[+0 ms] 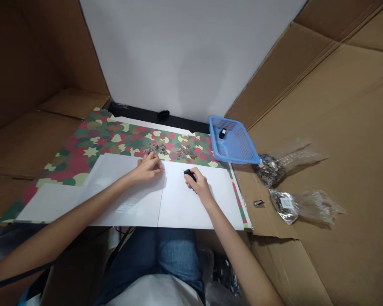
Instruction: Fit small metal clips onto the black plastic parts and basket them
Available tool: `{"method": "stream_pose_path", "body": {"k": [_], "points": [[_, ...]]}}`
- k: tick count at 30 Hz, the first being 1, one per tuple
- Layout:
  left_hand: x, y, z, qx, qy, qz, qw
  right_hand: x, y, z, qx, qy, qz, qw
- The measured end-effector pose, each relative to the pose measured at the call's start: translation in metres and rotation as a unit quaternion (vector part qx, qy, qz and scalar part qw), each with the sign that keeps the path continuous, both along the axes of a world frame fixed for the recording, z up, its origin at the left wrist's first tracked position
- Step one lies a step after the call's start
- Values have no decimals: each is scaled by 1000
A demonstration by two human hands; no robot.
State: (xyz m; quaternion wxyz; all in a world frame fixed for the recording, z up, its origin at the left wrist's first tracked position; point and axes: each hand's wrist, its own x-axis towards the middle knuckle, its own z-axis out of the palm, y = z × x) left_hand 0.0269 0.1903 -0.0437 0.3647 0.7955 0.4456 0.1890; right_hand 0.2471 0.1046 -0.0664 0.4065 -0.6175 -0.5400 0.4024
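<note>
My right hand (199,185) is closed around a small black object (190,174) above the white sheet (185,208); its exact kind does not show. To the left, my left hand (148,167) has its fingers curled together at the sheet's far edge. Whatever the left fingertips may hold is hidden or too small to make out. Just beyond them lies a pile of small metal pieces (151,147), with a few more (163,148) beside it. A second scatter of small metal pieces (187,152) lies on the camouflage-patterned cover (121,138), past my right hand.
A blue plastic basket (234,146) at the back right holds a black item (222,133). Another black item (163,114) lies on the dark back ledge. Two clear bags with metal pieces (270,168) (285,206) rest on cardboard at the right, near a small shiny piece (258,203). Cardboard walls flank both sides.
</note>
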Motion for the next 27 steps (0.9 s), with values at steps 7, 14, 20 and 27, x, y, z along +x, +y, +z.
{"method": "stream_pose_path", "body": {"k": [7, 14, 20, 27], "points": [[-21, 15, 9, -75, -200, 36, 976, -4, -2, 7, 1, 48, -26, 999], [-7, -47, 62, -131, -380, 61, 914, -34, -11, 41, 29, 146, -84, 985], [14, -107, 72, -191, -475, 80, 855, -93, -28, 65, 48, 336, -148, 929], [14, -118, 71, -172, -478, 121, 853, -115, -37, 68, 84, 346, -190, 915]]}}
